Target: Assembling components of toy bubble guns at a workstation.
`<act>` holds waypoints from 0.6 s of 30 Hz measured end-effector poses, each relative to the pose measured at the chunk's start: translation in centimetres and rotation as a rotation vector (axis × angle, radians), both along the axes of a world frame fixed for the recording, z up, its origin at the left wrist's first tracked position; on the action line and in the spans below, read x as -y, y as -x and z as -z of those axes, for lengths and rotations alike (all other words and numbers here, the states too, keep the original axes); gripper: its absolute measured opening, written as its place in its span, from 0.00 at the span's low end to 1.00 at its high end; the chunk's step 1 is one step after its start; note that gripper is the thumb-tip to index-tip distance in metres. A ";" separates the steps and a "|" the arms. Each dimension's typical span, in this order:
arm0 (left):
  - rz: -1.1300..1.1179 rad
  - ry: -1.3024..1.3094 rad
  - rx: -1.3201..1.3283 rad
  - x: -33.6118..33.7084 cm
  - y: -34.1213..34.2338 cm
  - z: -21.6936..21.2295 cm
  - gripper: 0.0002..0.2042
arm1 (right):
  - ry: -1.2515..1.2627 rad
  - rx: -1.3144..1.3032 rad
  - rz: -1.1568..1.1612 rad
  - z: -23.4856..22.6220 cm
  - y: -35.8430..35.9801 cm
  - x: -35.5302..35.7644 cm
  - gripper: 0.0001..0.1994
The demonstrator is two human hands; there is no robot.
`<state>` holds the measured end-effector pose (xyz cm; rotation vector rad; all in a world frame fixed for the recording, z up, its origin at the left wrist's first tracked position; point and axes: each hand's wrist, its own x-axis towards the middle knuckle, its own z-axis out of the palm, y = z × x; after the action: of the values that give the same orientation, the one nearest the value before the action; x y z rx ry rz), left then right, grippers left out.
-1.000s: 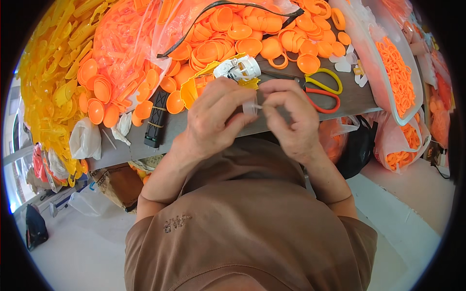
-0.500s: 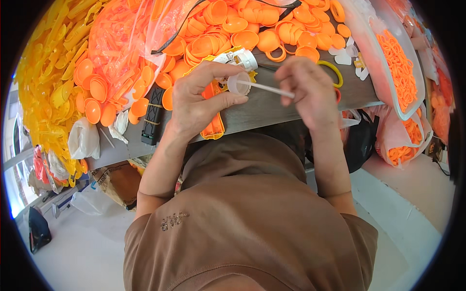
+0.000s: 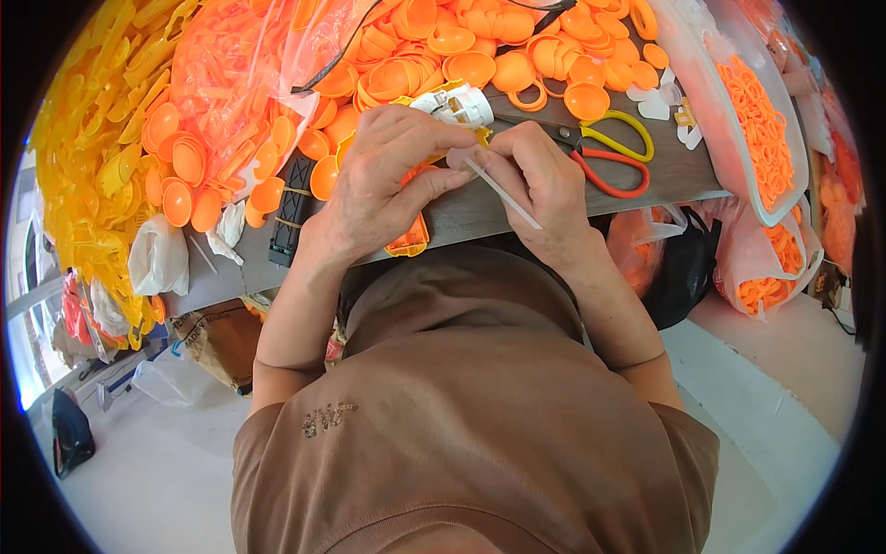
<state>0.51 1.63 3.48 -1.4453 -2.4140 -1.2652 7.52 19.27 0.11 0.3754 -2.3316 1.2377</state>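
- Spreading over the worktop [image 3: 480,208], heaps of orange cups [image 3: 434,55] lie loose, apparently not yet handled.
- Left hand [image 3: 378,185] grip closed round a small clear piece [image 3: 459,157].
- Right hand [image 3: 544,180] pinches a thin white stick [image 3: 503,192], apparently mid-fitting against it.

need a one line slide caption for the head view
Both hands, left hand and right hand, meet over a thin white stick at the edge of a table heaped with orange plastic cups.
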 end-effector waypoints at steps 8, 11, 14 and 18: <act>-0.044 -0.089 -0.004 -0.6 0.4 2.0 0.12 | 1.035 0.672 -0.049 0.0 -1.5 0.4 0.17; -0.059 -0.076 -0.053 -0.7 0.5 1.7 0.12 | 1.175 0.710 -0.086 0.2 -1.4 0.5 0.16; -0.023 -0.064 -0.073 -0.8 0.5 1.4 0.11 | 1.264 0.666 -0.099 0.6 -1.6 0.8 0.16; -0.011 -0.019 -0.148 -1.1 0.4 1.4 0.10 | 1.256 0.597 -0.112 1.2 -2.0 1.1 0.15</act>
<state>0.09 2.76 2.11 -1.4626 -2.3049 -1.1325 9.51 18.20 -1.06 -0.3501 -1.4052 2.7821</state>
